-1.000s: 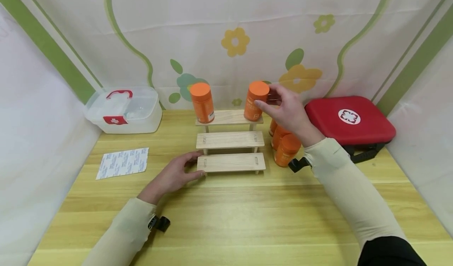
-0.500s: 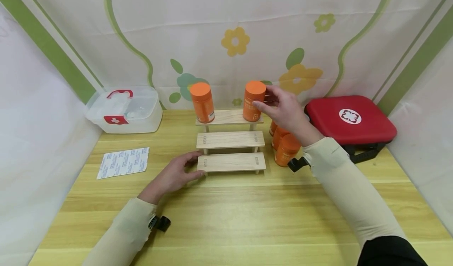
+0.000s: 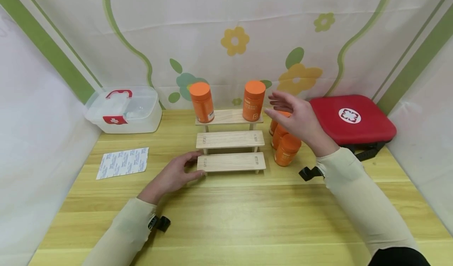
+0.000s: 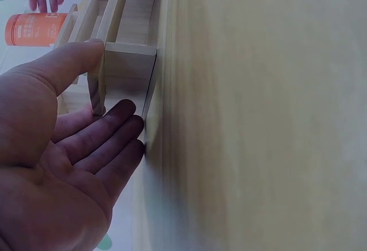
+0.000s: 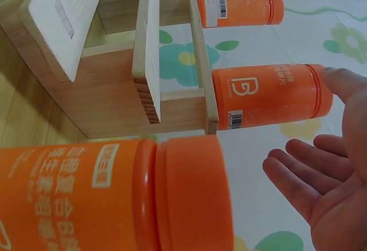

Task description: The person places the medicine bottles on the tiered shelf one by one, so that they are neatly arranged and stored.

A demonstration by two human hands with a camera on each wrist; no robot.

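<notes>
A three-step wooden display rack (image 3: 231, 162) stands in the middle of the table. My left hand (image 3: 176, 174) holds its lowest step at the left end, thumb at the front and index finger behind, as the left wrist view shows up close (image 4: 63, 142). Two orange lidded bottles, a left bottle (image 3: 202, 102) and a right bottle (image 3: 253, 102), stand upright on the top step. Just right of the right bottle, my right hand (image 3: 299, 118) hovers with fingers extended and nothing in it. Below it, several more orange bottles (image 3: 287, 151) stand in a row beside the rack.
A red first-aid case (image 3: 354, 120) with a black handle lies at the back right. On the left are a clear plastic first-aid box (image 3: 138, 114) and a printed foil blister sheet (image 3: 123, 163). A printed curtain (image 3: 198, 30) hangs behind the table.
The right bottle shifted slightly left on the top step. My right hand then let go of it and drew back to the right. The left hand stayed in place.
</notes>
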